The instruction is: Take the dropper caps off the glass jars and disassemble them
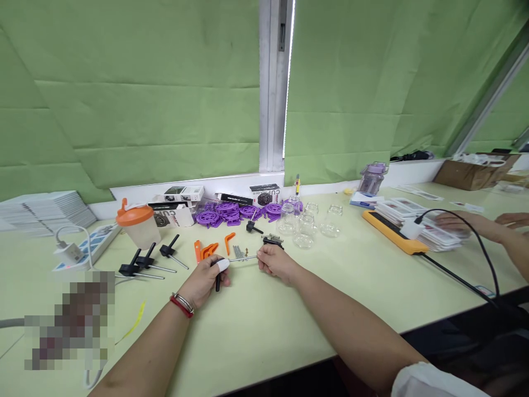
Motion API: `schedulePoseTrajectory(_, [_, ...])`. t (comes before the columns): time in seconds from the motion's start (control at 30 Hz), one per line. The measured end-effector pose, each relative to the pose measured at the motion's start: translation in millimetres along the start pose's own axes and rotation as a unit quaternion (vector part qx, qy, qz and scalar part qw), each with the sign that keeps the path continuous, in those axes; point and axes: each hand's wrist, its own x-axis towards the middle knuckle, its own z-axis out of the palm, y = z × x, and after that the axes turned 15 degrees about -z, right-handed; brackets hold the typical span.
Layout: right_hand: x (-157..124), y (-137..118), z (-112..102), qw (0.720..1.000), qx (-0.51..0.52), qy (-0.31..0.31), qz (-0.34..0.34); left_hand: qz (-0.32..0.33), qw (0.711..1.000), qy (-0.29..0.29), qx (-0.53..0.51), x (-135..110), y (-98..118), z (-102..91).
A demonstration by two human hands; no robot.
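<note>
My left hand (204,282) is closed around a black handle part (217,282) with a thin metal rod (243,258) sticking out to the right; a white finger cot covers one fingertip. My right hand (275,261) pinches the rod's far end and also grips a small black comb-like piece (273,240). Both hands rest low over the pale green table (256,325). Just beyond them lie loose metal rods (238,251) and orange hook pieces (210,248).
Three finished black handles with rods (151,260) lie to the left, near an orange-lidded cup (138,223) and a power strip (88,245). Purple wheels (237,212), small boxes and glass jars (306,223) stand behind. Another person's hands (475,223) work at right by an orange tray (390,231) and black cable.
</note>
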Motion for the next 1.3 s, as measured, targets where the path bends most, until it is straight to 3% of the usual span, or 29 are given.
schedulePoseTrajectory(0.3, [-1.2, -2.2, -2.6, 1.0, 0.003, -0.005, -0.024, 0.004, 1.0, -0.016, -0.004, 3.7, -3.3, -3.8])
schedulePoseTrajectory(1.3, [-1.1, -0.4, -1.9, 1.0, 0.007, -0.008, -0.012, -0.001, 1.0, -0.011, -0.003, 1.5, -0.6, -1.7])
